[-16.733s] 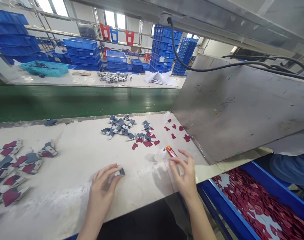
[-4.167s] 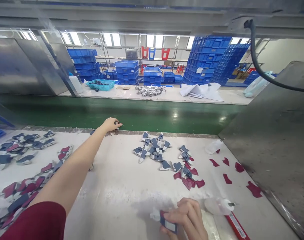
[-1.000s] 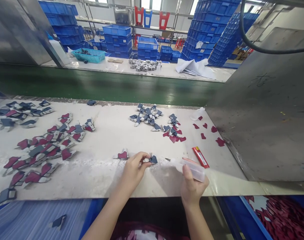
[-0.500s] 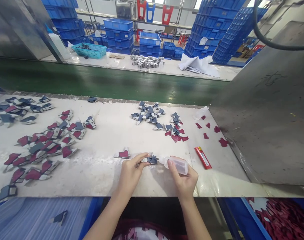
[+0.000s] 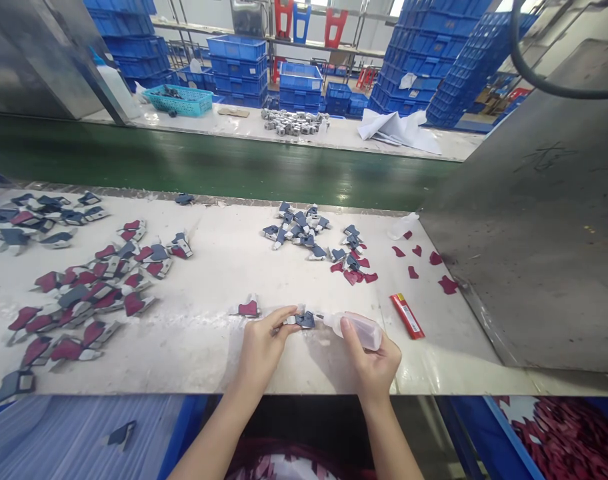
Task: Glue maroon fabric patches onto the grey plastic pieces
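Note:
Between the thumb and fingers of my left hand (image 5: 260, 345) is a small dark blue and white plastic part (image 5: 304, 320), pinched at its white end just above the table. My right hand (image 5: 375, 363) is wrapped round a translucent squeeze bottle (image 5: 361, 330), tilted so its thin nozzle points left at the blue part. A slight gap seems to separate nozzle and part. Left of my left hand lies a maroon and white part (image 5: 248, 307). Beyond my hands are a heap of blue and white parts (image 5: 299, 228) and several loose maroon pieces (image 5: 354, 275).
Many maroon, blue and white parts (image 5: 91, 287) cover the table's left side. A red packet (image 5: 407, 316) lies right of my right hand. A metal panel (image 5: 544, 220) rises at the right. Behind the table runs a green conveyor belt (image 5: 224, 163). Maroon pieces fill a blue bin (image 5: 514, 440) below.
My right hand has drawn the bottle a little to the right, away from the blue part. My left hand holds the part in nearly the same place.

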A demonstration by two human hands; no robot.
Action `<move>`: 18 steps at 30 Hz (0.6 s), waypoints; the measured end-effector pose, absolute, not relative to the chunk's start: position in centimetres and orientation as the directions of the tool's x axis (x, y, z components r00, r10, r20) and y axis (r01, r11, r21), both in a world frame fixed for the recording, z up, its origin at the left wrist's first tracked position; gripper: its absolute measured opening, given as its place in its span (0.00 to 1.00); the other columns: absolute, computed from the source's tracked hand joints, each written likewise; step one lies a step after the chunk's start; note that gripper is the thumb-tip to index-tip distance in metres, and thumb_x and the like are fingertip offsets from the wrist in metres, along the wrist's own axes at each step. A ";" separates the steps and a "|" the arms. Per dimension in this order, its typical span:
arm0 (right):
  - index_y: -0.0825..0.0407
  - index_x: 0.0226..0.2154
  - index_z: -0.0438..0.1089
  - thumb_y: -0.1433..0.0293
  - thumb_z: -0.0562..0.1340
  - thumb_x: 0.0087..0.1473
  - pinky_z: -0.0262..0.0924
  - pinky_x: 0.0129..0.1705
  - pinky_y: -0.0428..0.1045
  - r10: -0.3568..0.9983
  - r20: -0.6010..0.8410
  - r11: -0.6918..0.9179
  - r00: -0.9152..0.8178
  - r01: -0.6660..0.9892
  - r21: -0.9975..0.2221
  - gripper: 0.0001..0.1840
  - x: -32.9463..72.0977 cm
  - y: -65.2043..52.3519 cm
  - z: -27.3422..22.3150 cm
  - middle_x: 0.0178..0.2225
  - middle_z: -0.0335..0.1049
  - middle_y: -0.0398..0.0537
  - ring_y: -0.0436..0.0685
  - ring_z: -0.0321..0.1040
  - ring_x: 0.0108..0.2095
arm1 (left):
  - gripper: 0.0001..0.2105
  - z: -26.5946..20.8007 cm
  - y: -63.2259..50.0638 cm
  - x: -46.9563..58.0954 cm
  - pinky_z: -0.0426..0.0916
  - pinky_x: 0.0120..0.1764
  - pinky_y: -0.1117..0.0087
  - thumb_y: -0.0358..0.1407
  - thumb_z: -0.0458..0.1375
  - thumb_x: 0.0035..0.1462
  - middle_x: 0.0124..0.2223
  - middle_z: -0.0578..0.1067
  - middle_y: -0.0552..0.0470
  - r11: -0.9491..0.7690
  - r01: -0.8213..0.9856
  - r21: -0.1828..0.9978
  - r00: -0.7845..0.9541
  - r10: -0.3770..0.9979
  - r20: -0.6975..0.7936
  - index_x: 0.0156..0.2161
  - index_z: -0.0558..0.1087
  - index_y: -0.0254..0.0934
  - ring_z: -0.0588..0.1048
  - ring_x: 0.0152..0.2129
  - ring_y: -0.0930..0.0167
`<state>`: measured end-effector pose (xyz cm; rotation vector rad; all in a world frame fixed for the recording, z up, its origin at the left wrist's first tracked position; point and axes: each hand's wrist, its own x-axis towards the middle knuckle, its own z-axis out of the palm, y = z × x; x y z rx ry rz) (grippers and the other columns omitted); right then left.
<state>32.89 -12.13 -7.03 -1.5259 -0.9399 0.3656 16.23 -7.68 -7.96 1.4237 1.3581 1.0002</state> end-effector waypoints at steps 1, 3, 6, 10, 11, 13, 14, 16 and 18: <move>0.56 0.29 0.78 0.59 0.68 0.48 0.69 0.28 0.50 0.727 0.292 0.081 0.622 0.344 -0.936 0.15 32.9 -12.2 -7.0 0.27 0.78 0.51 0.59 0.75 0.26 | 0.12 -8.0 -7.7 16.2 0.75 0.48 0.62 0.27 0.63 0.51 0.42 0.83 0.53 0.007 0.267 0.964 0.068 0.997 -0.026 0.41 0.80 0.42 0.80 0.44 0.62; 0.55 0.29 0.78 0.60 0.69 0.48 0.68 0.27 0.50 0.721 0.302 0.099 0.624 0.339 -0.936 0.13 32.8 -12.3 -6.9 0.26 0.78 0.50 0.59 0.74 0.26 | 0.12 -8.1 -7.7 16.2 0.75 0.48 0.62 0.27 0.63 0.51 0.42 0.83 0.53 0.002 0.267 0.964 0.067 0.998 -0.020 0.41 0.80 0.42 0.80 0.43 0.61; 0.55 0.28 0.78 0.61 0.69 0.48 0.67 0.26 0.49 0.714 0.311 0.114 0.627 0.334 -0.936 0.12 32.7 -12.6 -6.8 0.25 0.77 0.49 0.58 0.73 0.25 | 0.12 -8.2 -7.7 16.2 0.75 0.48 0.61 0.27 0.63 0.51 0.42 0.83 0.53 -0.003 0.283 0.959 0.063 0.998 -0.015 0.41 0.80 0.42 0.81 0.43 0.61; 0.55 0.26 0.77 0.60 0.68 0.48 0.66 0.24 0.49 0.707 0.291 0.091 0.644 0.325 -0.941 0.13 32.8 -12.8 -6.9 0.23 0.75 0.48 0.57 0.71 0.23 | 0.13 -8.3 -7.7 16.2 0.75 0.49 0.61 0.27 0.63 0.52 0.42 0.83 0.54 -0.004 0.297 0.955 0.061 0.998 -0.015 0.42 0.80 0.43 0.81 0.43 0.61; 0.55 0.26 0.77 0.60 0.69 0.48 0.66 0.24 0.49 0.706 0.282 0.088 0.650 0.314 -0.945 0.14 32.9 -12.9 -6.9 0.23 0.75 0.48 0.57 0.71 0.23 | 0.13 -8.4 -7.7 16.2 0.75 0.49 0.61 0.27 0.63 0.52 0.42 0.83 0.54 -0.001 0.295 0.956 0.061 0.998 -0.018 0.42 0.80 0.43 0.81 0.43 0.62; 0.55 0.26 0.77 0.60 0.69 0.48 0.67 0.24 0.49 0.697 0.266 0.092 0.666 0.284 -0.954 0.14 32.9 -12.9 -6.9 0.23 0.76 0.49 0.58 0.73 0.24 | 0.13 -8.5 -7.7 16.2 0.75 0.49 0.61 0.27 0.63 0.52 0.43 0.83 0.54 0.008 0.291 0.957 0.061 0.998 -0.027 0.42 0.80 0.43 0.81 0.43 0.62; 0.55 0.26 0.77 0.59 0.69 0.47 0.67 0.24 0.50 0.691 0.260 0.098 0.674 0.270 -0.958 0.14 32.8 -12.9 -6.8 0.23 0.76 0.49 0.59 0.73 0.24 | 0.13 -8.5 -7.7 16.2 0.75 0.49 0.62 0.27 0.63 0.52 0.43 0.83 0.54 0.012 0.288 0.957 0.060 0.998 -0.031 0.42 0.80 0.42 0.80 0.43 0.62; 0.55 0.27 0.77 0.59 0.69 0.47 0.69 0.26 0.50 0.684 0.249 0.106 0.686 0.244 -0.964 0.14 32.4 -12.9 -6.5 0.24 0.77 0.50 0.60 0.74 0.25 | 0.13 -8.5 -7.7 16.1 0.75 0.49 0.62 0.27 0.62 0.52 0.42 0.83 0.53 0.019 0.280 0.960 0.060 0.998 -0.037 0.42 0.80 0.42 0.80 0.43 0.62; 0.55 0.27 0.77 0.60 0.69 0.47 0.69 0.27 0.50 0.698 0.226 0.102 0.679 0.219 -0.970 0.14 31.9 -12.8 -6.2 0.25 0.77 0.50 0.59 0.74 0.26 | 0.13 -8.4 -7.7 16.1 0.75 0.49 0.62 0.26 0.62 0.51 0.42 0.83 0.53 0.026 0.264 0.964 0.060 0.997 -0.044 0.41 0.80 0.41 0.81 0.43 0.62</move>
